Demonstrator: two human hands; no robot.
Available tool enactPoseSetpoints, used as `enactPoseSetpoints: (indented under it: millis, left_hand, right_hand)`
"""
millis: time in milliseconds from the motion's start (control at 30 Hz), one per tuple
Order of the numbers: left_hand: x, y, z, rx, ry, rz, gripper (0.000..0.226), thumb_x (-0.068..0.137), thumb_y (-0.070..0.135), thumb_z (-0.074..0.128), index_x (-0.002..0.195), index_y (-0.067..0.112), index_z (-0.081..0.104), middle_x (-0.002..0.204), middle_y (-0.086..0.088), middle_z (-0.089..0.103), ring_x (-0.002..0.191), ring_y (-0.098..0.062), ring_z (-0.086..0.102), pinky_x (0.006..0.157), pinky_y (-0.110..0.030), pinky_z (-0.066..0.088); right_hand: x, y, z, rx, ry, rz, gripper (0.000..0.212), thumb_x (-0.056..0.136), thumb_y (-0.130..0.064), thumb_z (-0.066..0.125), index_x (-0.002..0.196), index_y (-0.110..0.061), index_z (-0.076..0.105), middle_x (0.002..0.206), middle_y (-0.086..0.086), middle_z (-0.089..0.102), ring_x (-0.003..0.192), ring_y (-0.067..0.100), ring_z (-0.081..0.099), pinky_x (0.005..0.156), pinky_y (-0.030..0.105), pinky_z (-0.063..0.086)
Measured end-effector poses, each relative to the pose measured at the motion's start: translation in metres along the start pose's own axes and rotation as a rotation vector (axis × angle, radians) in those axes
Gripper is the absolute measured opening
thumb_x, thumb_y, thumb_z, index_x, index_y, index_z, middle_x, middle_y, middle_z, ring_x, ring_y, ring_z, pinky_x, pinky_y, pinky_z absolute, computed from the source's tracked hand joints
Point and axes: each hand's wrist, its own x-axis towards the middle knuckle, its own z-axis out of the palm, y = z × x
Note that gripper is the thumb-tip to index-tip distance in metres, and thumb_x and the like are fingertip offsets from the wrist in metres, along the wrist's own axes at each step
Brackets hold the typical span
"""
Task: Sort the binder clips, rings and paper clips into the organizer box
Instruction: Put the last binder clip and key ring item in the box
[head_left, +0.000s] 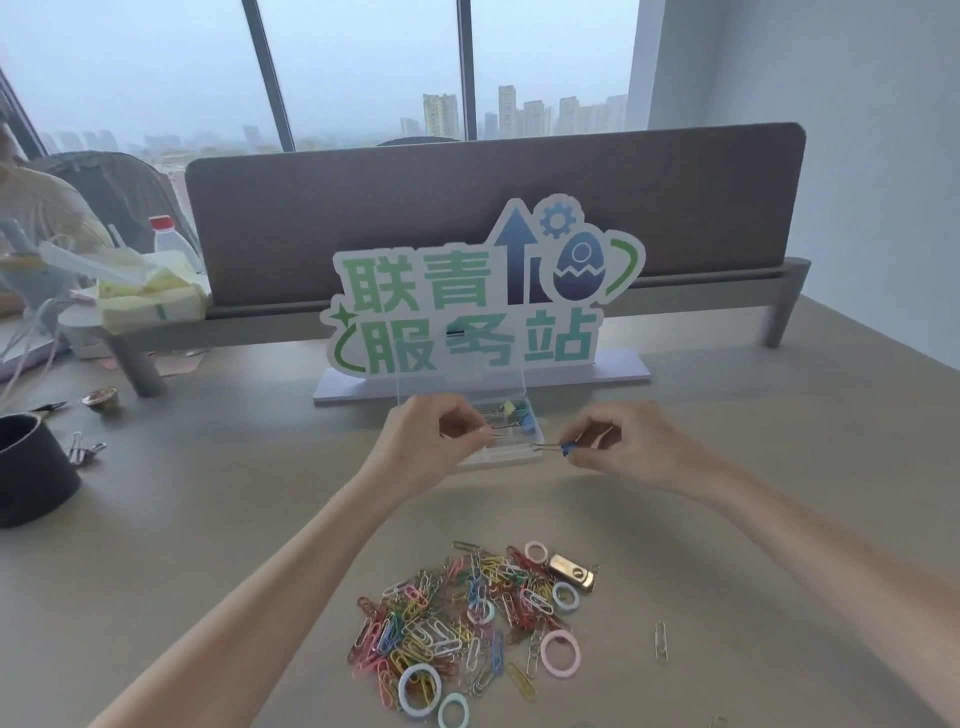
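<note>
Over organizer box (511, 456): blue binder clip (566, 448) between right fingers (582, 457).

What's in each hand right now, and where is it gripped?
The right hand pinches a blue binder clip by its body, wire handles pointing left. The left hand pinches something small over the organizer box; what it is cannot be told.

The box (511, 441) sits mid-desk (208, 519), before the sign (483, 296); the clip pile (457, 618) lies nearer the front edge, a cup (31, 473) at left.
</note>
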Motion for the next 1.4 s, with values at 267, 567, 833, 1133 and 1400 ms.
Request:
enactPoseSetpoints:
  millis: [267, 567, 833, 1133, 1400]
  left_hand:
    - [0.041, -0.023, 0.019, 0.08, 0.06, -0.051, 0.007, 0.079, 0.02, 0.075, 0.085, 0.017, 0.073, 0.081, 0.005, 0.073, 0.079, -0.008, 0.067, 0.078, -0.023, 0.053]
    - [0.054, -0.022, 0.032, 0.11, 0.009, -0.045, 0.007, 0.075, 0.019, 0.075, 0.077, 0.025, 0.072, 0.076, 0.008, 0.073, 0.078, -0.008, 0.067, 0.076, -0.027, 0.055]
    - [0.055, -0.025, 0.035, 0.191, 0.005, -0.033, 0.011, 0.081, 0.018, 0.07, 0.092, 0.021, 0.074, 0.091, 0.003, 0.073, 0.086, -0.012, 0.064, 0.075, -0.02, 0.046]
    - [0.056, -0.022, 0.038, 0.277, -0.02, -0.006, 0.01, 0.084, 0.025, 0.069, 0.093, 0.025, 0.073, 0.095, 0.0, 0.071, 0.09, -0.018, 0.063, 0.07, -0.023, 0.041]
    - [0.054, -0.024, 0.04, 0.344, -0.024, 0.073, 0.012, 0.087, 0.026, 0.064, 0.096, 0.025, 0.072, 0.098, -0.001, 0.068, 0.09, -0.02, 0.062, 0.068, -0.025, 0.04]
  right_hand:
    - [0.066, 0.009, 0.027, -0.136, 0.052, 0.004, 0.024, 0.081, -0.019, 0.075, 0.105, -0.02, 0.071, 0.091, -0.007, 0.071, 0.078, 0.002, 0.063, 0.073, 0.019, 0.049]
    - [0.079, 0.008, 0.036, -0.125, 0.047, -0.013, 0.045, 0.081, -0.019, 0.076, 0.122, -0.022, 0.059, 0.103, -0.008, 0.073, 0.078, -0.001, 0.063, 0.077, 0.02, 0.051]
    - [0.077, 0.014, 0.039, -0.12, 0.049, -0.009, 0.04, 0.076, -0.022, 0.08, 0.113, -0.023, 0.066, 0.105, -0.011, 0.072, 0.085, 0.003, 0.065, 0.074, 0.016, 0.049]
    - [0.077, 0.018, 0.041, -0.164, 0.073, -0.059, 0.023, 0.075, -0.022, 0.08, 0.097, -0.027, 0.075, 0.091, -0.011, 0.072, 0.081, 0.001, 0.063, 0.074, 0.019, 0.052]
    - [0.072, 0.012, 0.04, -0.186, 0.079, -0.082, 0.017, 0.08, -0.016, 0.076, 0.097, -0.021, 0.076, 0.087, -0.007, 0.071, 0.077, 0.004, 0.06, 0.067, 0.01, 0.043]
